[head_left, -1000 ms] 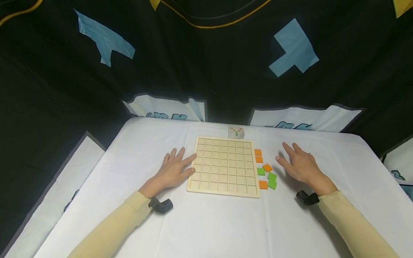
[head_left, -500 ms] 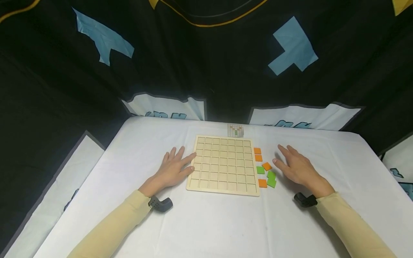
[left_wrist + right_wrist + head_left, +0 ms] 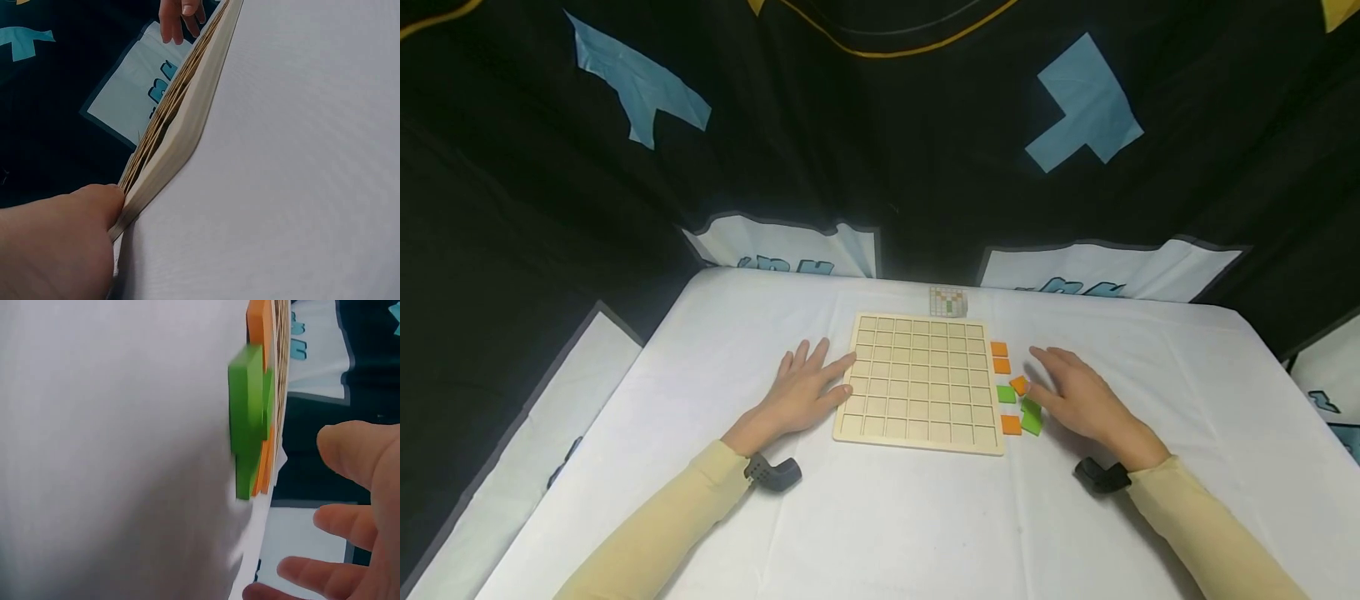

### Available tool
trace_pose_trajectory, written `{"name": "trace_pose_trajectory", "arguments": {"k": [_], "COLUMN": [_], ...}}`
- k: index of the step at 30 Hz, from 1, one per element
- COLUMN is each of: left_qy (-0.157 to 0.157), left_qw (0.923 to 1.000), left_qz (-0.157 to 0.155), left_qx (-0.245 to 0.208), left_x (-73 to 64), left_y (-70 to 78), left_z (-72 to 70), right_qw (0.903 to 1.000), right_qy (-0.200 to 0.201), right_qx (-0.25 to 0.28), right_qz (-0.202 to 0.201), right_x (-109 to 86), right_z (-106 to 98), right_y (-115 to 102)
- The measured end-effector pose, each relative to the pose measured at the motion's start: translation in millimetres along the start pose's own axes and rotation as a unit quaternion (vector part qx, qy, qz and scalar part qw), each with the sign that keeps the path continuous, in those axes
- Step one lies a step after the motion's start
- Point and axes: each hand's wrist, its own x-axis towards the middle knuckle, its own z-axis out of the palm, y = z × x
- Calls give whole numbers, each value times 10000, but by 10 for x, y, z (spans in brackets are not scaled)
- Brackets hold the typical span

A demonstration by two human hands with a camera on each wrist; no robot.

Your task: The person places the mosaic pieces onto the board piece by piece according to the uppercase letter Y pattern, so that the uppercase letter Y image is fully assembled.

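Observation:
A pale wooden board [image 3: 917, 383] with a grid of square recesses lies flat on the table. My left hand [image 3: 803, 398] rests with spread fingers at the board's left edge; in the left wrist view its thumb [image 3: 97, 206] touches the rim. Beside the board's right edge lie several small square tiles: orange tiles [image 3: 1011, 425] and green tiles [image 3: 1006, 394]. Over the outermost ones hovers my right hand [image 3: 1086, 402], its fingers loosely extended and holding nothing. In the right wrist view a gap separates that hand from the nearest green tile [image 3: 247, 400].
A small card [image 3: 948, 302] printed with a coloured grid lies behind the board. White cloth covers the table [image 3: 880, 525]. A dark curtain [image 3: 865, 150] with blue patches hangs beyond the far edge.
My right hand has moved left and lower, from beside the tiles to over their outer side. The left hand has stayed at the board's edge.

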Motion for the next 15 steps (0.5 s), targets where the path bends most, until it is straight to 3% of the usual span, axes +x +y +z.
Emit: {"name": "trace_pose_trajectory", "arguments": {"k": [8,15], "left_qy": [3,-11], "left_qw": [10000,10000], "left_qz": [-6,-19], "left_qx": [-38,-33], "left_x": [1,3], "left_y": [-10,-11], "left_z": [3,7], "right_qw": [9987,9971], "right_qy": [284,251], "right_qx": [183,295], "right_qz": [-385,-655], "right_x": [0,9], "right_z": [72,128], "right_y": [-123,-203]}}
